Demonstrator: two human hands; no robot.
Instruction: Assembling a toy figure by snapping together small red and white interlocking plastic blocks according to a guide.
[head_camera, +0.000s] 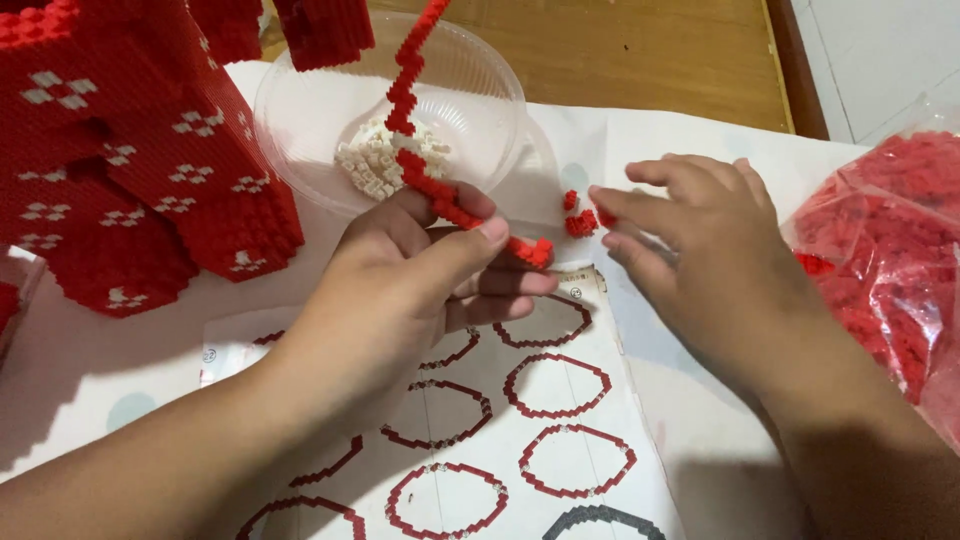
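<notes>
Head view of brick assembly at a counter draped in white cloth. Nearest the viewer lies an instruction sheet printed with red ring outlines. Above it, the left hand has its fingers closed around a thin red brick chain, thumb pressed near the chain's lower end; the chain rises in a zigzag past the top edge. The right hand rests palm-down just beside it, fingers loosely extended and holding nothing, their tips at a few loose red bricks on the cloth. Farther back stands a clear plastic bowl holding small white bricks. At far left, a large red brick model with white flower patterns is already built up. At right, a clear bag is full of red bricks. Judged from this layout, the chain is long but unclosed into a ring, and many bricks remain unused.
</notes>
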